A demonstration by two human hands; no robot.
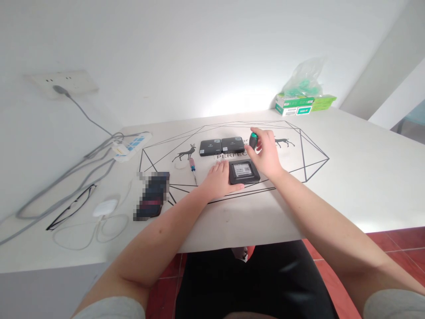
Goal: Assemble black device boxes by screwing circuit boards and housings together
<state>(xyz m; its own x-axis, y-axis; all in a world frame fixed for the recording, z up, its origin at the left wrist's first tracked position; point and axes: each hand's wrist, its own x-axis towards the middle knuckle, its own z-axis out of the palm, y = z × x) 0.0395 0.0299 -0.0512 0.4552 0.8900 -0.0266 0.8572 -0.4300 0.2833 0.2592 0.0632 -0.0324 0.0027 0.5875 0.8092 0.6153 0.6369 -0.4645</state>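
Note:
A flat black square device (pixel 244 172) with a white printed label facing up lies on the table in front of me. My left hand (pixel 221 180) holds it at its left side, with the thumb along the front edge. Just above its far right corner, my right hand (pixel 264 153) grips a screwdriver (pixel 253 141) by its stubby black and green handle, fingers around the top. The screwdriver's shaft is hidden, so I cannot tell whether its tip touches the device. Two more black square devices (pixel 210 147) lie side by side behind it.
Left of my left hand lies another screwdriver (pixel 193 168) with a red and blue handle. A blurred-out dark object (pixel 152 197), glasses (pixel 71 207), a white earphone case (pixel 105 207) and a power strip (pixel 134 145) with cables occupy the left. Green-and-white boxes (pixel 295 105) stand back right.

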